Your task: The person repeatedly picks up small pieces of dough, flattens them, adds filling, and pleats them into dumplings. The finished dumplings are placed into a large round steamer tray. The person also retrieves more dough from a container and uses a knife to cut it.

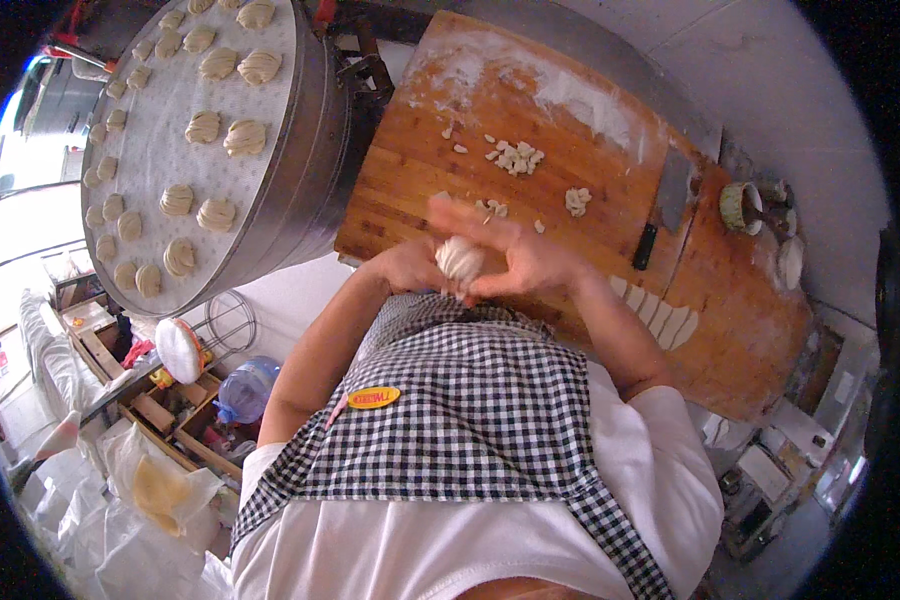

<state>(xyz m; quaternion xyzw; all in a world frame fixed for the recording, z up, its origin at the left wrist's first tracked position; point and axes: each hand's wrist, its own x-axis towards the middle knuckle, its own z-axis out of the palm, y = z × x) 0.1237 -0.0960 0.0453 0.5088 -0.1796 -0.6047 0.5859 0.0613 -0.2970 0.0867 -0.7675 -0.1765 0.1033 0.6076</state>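
A ridged ball of dough (460, 259) sits between my two hands, over the near edge of the wooden board (450, 165). My left hand (412, 266) holds it from the left, fingers curled about it. My right hand (521, 255) is blurred; its thumb is under the dough and its fingers reach over the top, spread apart. Small dough scraps (517, 157) lie in a pile beyond my hands, with another small clump (577, 201) to the right. Cut dough strips (660, 315) rest side by side near my right forearm.
At the left stands a large round steamer (262, 187) with many shaped dough pieces (245, 138) on its cloth. A cleaver (664, 195) lies on the board's right part. Cups (739, 208) stand farther right. White flour (585, 101) covers the far side. Below left is a plastic water bottle (247, 388).
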